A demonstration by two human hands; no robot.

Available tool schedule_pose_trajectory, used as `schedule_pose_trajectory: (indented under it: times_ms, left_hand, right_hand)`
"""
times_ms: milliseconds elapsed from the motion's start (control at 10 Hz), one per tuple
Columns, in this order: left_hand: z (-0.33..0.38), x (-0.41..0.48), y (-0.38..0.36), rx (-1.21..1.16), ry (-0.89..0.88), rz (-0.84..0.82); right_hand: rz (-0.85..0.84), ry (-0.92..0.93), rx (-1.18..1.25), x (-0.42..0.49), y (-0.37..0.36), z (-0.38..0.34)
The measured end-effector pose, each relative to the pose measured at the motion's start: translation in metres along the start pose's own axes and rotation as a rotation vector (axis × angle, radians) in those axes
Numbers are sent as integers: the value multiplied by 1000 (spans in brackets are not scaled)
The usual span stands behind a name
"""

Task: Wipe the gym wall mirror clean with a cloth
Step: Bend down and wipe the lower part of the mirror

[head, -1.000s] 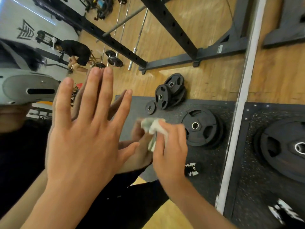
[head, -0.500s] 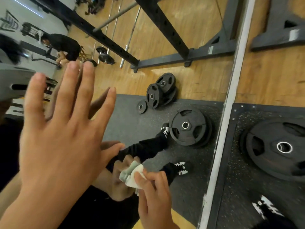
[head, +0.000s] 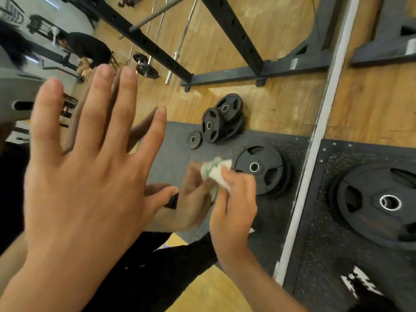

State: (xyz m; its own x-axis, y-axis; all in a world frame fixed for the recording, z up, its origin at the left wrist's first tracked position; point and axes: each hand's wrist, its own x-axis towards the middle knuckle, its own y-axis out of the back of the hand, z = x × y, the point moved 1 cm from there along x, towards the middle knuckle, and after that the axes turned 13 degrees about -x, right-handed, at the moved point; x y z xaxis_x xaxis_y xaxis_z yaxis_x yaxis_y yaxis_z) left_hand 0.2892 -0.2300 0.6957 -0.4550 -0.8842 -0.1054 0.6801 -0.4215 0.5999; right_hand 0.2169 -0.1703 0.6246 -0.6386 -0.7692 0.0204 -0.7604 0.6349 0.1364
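Mid-wipe, I'd say: the right hand (head: 231,212) has its fingers (head: 245,185) bunched round the cloth (head: 212,170), pressed to the mirror (head: 258,109) towards its right edge; the left hand (head: 85,176) lies flat on the glass, fingers spread; next comes a stroke over unwiped glass.

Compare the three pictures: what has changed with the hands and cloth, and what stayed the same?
The right hand, gripping the cloth, wiped down the mirror and has come back up beside the reflected weight plate. Nothing was picked up or let go. The left hand stays flat against the glass, fingers spread.
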Motion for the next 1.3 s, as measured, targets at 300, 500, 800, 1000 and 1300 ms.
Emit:
schedule_pose_trajectory:
  times_ms: [300,500,800,1000,1300]
  left_hand:
    - [40,44,28,590,-198,138]
    - [-5,86,-3,-397,170,221]
    - [108,-9,63,1427,-369,-142]
    - [-39,96,-25,-215,29,190]
    - [-30,-17,-21,140,30,114]
  right_hand:
    - [10,22,-75,105,-7,4]
    - [89,-41,10,142,-15,-15]
    - [-188,287,73,12,24,19]
    - [44,-24,-63,145,-13,19]
    - [-80,22,65,-29,3,28]
